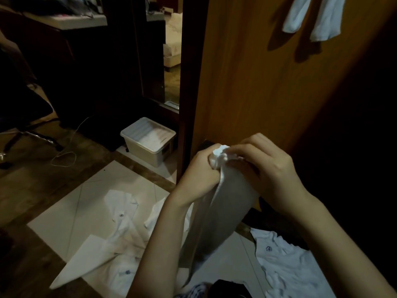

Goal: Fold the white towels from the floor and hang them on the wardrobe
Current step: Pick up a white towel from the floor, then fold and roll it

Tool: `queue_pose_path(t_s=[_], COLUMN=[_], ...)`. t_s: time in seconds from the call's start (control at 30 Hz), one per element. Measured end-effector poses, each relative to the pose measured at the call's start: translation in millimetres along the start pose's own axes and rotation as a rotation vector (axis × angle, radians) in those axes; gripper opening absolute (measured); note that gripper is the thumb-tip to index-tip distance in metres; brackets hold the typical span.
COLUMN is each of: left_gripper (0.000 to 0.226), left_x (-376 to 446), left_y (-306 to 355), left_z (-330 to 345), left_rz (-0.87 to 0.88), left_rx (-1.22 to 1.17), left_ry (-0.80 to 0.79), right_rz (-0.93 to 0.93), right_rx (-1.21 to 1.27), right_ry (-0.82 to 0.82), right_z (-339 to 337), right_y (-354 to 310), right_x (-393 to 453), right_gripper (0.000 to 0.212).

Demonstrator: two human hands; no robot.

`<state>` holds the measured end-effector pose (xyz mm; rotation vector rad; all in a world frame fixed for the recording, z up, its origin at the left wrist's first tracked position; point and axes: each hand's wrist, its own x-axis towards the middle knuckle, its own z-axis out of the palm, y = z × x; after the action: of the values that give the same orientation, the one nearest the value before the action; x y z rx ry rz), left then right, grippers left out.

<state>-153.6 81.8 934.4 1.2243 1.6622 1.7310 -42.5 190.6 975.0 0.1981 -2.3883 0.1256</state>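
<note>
A white towel (223, 211) hangs from both hands in front of the brown wardrobe door (268, 82). My left hand (199, 168) grips its bunched top edge. My right hand (264, 166) pinches the same bunched edge from the right, fingers curled over it. The cloth drapes down between my forearms. Two white towels (311, 16) hang at the top of the wardrobe door. More white towels lie on the floor: a spread pile (116, 244) at lower left and another towel (285, 265) at lower right, each with a small dark logo.
A white lidded plastic box (148, 138) stands on the floor beside the wardrobe's edge. An office chair base (28, 134) and a white cable (64, 158) are at left. Pale floor tiles (71, 211) border dark wood flooring. A dark doorway opens behind the box.
</note>
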Motion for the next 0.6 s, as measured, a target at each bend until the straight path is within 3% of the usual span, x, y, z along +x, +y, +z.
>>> queue_pose_path(t_s=[0.07,0.13,0.23,0.33,0.43,0.6], left_gripper=[0.022,0.027,0.028,0.018,0.018,0.012], left_x=[-1.0,-4.9,-8.5,-5.5,-1.3,-1.7], left_y=[-4.7,-12.3,-19.6,-15.1,-8.4,7.3], left_z=[-5.0,-12.3,-18.4,-13.1,-4.2,4.9], left_rz=[-0.052,-0.098,-0.168,-0.199,-0.131,-0.019], left_rx=[-0.056,-0.301,-0.53,-0.396,-0.208,-0.205], left_ry=[-0.045,-0.116,-0.075,0.051,0.131,0.078], right_rz=[0.034,0.072,0.117,0.128,0.057,-0.111], right_rx=[0.052,0.096,0.178,0.277,0.217,-0.025], right_ry=[0.01,0.015,-0.025,-0.123,-0.172,-0.103], right_z=[-4.3,-7.8,-11.8,-18.0,-20.0,-17.0], right_y=[2.5,3.0,4.8,6.5,-1.2,-8.8], right_x=[-3.4,-5.8,-8.1,-9.0,-6.3,7.4], right_gripper=[0.015,0.016,0.017,0.02,0.02,0.013])
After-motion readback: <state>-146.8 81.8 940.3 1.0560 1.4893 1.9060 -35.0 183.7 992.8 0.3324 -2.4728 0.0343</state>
